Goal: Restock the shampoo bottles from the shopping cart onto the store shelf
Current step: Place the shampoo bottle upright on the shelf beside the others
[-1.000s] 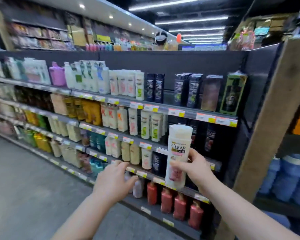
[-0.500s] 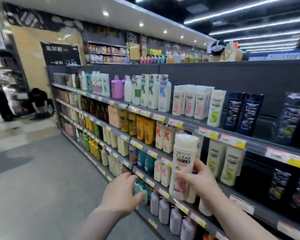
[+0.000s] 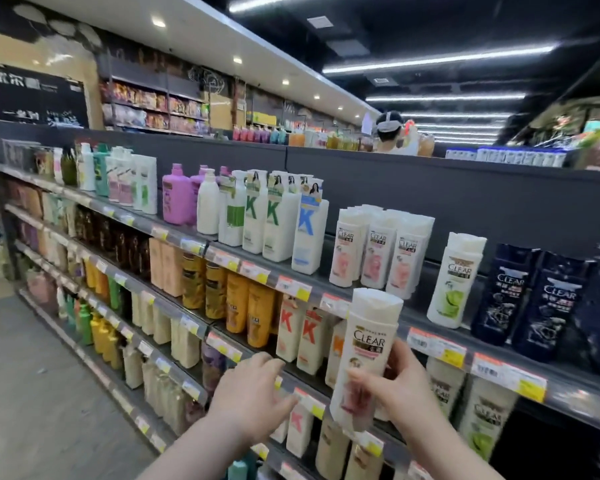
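Right hand (image 3: 406, 386): fingers and thumb wrapped round the lower half of the white Clear shampoo bottle (image 3: 368, 348), which is upright at 5 o'clock in view.
Left hand (image 3: 250, 400): fingers loose, holding nothing, at 9 o'clock of the bottle.
Done: matching pink-label bottles (image 3: 378, 251) stand on the top shelf (image 3: 418, 306), at 12 o'clock of the held one.
Left: this bottle is not yet shelved. The cart is out of view, so I cannot tell how much stock remains.

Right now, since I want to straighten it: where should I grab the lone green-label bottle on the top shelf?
Probably round the middle of the green-label bottle, from the front, with the free left hand: it stands upright, broad face outward, with dark bottles close beside it. The right hand is holding a pink-label bottle.
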A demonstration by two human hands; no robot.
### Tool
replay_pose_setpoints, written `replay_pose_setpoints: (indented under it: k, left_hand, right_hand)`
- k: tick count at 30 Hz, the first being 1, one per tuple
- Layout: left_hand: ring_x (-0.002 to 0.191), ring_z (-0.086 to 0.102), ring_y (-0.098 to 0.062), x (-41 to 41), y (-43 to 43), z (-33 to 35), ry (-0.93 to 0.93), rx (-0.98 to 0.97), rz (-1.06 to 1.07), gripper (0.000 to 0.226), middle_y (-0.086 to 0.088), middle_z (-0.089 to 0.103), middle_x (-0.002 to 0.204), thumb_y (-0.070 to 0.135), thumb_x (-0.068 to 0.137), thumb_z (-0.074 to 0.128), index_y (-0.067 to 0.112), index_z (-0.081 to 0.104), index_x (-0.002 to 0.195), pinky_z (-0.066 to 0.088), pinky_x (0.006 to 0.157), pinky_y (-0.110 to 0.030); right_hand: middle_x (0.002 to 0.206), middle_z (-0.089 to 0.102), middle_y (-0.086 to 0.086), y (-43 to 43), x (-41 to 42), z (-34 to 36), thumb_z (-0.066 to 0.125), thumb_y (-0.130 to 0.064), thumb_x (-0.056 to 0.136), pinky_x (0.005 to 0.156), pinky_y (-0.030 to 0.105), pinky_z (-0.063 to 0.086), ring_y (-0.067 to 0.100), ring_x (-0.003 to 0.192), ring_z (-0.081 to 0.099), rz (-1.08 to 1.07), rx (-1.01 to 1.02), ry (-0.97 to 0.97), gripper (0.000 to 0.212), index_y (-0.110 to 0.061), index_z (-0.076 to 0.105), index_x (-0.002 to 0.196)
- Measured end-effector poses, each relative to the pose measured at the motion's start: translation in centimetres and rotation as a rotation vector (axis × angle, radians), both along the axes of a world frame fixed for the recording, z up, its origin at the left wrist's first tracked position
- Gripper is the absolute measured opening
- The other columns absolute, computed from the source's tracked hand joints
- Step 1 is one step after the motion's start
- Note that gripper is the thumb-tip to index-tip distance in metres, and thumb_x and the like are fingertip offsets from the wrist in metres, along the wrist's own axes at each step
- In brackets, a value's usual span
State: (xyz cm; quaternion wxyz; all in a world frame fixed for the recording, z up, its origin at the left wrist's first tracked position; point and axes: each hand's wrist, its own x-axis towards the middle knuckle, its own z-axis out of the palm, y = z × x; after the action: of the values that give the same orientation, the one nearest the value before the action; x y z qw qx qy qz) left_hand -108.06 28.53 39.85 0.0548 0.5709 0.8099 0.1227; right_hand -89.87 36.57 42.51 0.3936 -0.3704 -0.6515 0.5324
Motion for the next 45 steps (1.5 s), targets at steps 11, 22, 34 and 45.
replay_pose_setpoints:
  k: [11,22,34,45]
  left_hand:
    - [0.132,0.035,-0.018,-8.3,16.3,1.4,0.05,0.157,-0.298,0.065,0.001,0.039,0.144,0.056,0.085,0.052,0.025,0.036,0.14,0.033,0.11,-0.037]
    - [0.12,0.041,-0.012,-8.9,25.1,2.1,0.086,0.177,-0.475,0.055,0.008,0.048,0.131,0.056,0.083,0.053,0.026,0.048,0.13,0.036,0.104,-0.032]
    - [0.11,0.042,-0.008,-9.4,26.1,1.8,0.098,0.246,-0.509,0.049,0.013,0.049,0.118,0.055,0.085,0.051,0.028,0.052,0.125,0.037,0.099,-0.026]
    - [0.11,0.043,-0.009,-9.4,26.3,2.0,0.119,0.228,-0.515,0.049,0.012,0.049,0.118,0.054,0.084,0.052,0.027,0.052,0.126,0.038,0.098,-0.027]
  right_hand:
    - [0.098,0.067,-0.012,8.5,-6.3,1.0,0.074,-0.004,0.075,0.071,0.021,0.047,0.003,0.09,0.062,-0.395,0.13,-0.026,0.041,-0.034,0.056,0.096]
    - [0.099,0.062,-0.019,16.6,-7.7,5.1,0.075,-0.01,0.075,0.076,0.023,0.048,0.0,0.093,0.058,-0.619,0.209,-0.105,0.045,-0.029,0.055,0.111]
    - [0.099,0.054,-0.019,22.0,-9.7,3.3,0.074,-0.016,0.077,0.078,0.015,0.04,0.001,0.094,0.052,-0.536,0.191,-0.237,0.045,-0.03,0.046,0.109]
    - [0.11,0.061,-0.011,22.0,-9.0,1.3,0.075,-0.031,0.075,0.084,0.023,0.043,0.005,0.095,0.052,-0.538,0.159,-0.566,0.043,-0.025,0.056,0.113]
